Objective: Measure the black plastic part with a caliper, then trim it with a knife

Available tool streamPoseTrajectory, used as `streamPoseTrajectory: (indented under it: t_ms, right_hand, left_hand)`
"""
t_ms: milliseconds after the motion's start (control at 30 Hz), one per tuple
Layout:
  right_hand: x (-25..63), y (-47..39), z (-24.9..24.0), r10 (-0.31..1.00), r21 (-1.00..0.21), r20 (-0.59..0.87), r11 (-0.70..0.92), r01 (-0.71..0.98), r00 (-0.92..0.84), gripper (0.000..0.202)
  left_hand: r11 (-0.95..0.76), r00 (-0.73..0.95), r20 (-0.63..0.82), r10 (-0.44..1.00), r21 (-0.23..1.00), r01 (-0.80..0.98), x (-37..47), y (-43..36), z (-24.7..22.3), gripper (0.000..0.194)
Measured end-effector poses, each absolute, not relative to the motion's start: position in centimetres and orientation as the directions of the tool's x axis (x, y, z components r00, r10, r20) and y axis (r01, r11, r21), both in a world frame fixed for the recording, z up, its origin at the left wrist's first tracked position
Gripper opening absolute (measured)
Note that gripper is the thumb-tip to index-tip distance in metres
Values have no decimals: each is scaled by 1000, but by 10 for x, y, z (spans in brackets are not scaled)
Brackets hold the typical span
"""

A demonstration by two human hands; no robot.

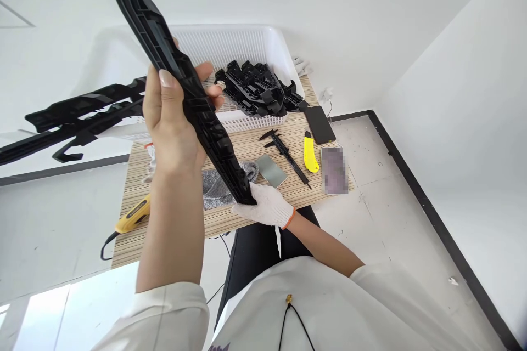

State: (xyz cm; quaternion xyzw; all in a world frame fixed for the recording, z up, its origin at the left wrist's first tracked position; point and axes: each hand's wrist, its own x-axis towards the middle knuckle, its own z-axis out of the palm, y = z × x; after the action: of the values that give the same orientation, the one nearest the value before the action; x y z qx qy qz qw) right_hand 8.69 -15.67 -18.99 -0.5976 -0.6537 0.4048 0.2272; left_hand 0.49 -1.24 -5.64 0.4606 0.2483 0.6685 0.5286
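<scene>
A long, ribbed black plastic trim piece (214,137) slants across the view, from the upper left down to the table's front edge. My bare left hand (175,115) is wrapped round its middle, thumb on top and fingers behind. At its lower end, my right hand (267,205), in a white knit glove with an orange cuff, grips the tip. Below the piece lies a grey cloth (218,189), partly covered by it. Just right of the cloth is a small flat grey plate (272,170).
A white slatted basket (284,49) holds several black plastic parts (257,88); others (86,109) jut out leftward. On the wooden table (247,142) lie a caliper (288,159), yellow utility knife (309,153), dark phone-like slab (320,125), blurred rectangle (335,170) and corded yellow tool (135,214).
</scene>
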Motion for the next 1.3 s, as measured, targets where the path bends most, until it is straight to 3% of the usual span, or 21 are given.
streamPoseTrajectory:
  t_ms: [200,433,667,967,1133,1300]
  right_hand:
    - [87,-158,-192,967,-790,-179,-33,613,-179,39]
    - [87,-157,-195,966,-800,-191,-52,598,-172,44]
    - [87,-156,-191,963,-798,-220,-85,597,-157,39]
    - [87,-155,-194,977,-841,-158,-57,538,-143,40]
    - [84,-156,-190,974,-829,-182,-78,553,-135,45]
    - [107,-174,-149,980,-715,-191,-100,692,-55,47]
  left_hand:
    - [-351,-80,354,932,820,-452,3,-16,-65,25]
    - [-293,-25,327,945,807,-513,9,-23,-80,22]
    - [-326,-65,326,943,866,-379,5,-26,-101,46]
    - [-243,65,264,962,943,-228,4,-55,-125,50]
    - [-175,280,186,942,982,-63,-7,-74,-149,50]
    - [-99,218,134,967,981,-168,-23,-93,-166,39]
